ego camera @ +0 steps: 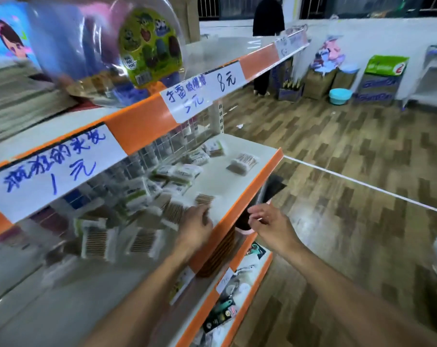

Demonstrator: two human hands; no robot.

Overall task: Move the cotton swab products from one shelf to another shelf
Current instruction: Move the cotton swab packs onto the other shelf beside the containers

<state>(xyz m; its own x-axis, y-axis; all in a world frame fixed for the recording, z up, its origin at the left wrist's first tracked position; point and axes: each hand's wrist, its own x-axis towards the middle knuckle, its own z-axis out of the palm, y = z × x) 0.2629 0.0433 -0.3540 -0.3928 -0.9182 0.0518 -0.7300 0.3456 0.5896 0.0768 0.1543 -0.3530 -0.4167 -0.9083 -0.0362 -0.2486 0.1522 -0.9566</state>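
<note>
White swab packs (pixel 177 209) beside left grip (pixel 196 227)

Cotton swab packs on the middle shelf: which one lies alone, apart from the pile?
The cotton swab pack toward the shelf's far right end, near the orange front edge. Bare white shelf surrounds it, while the others crowd together to the left, nearer the left hand.
</note>
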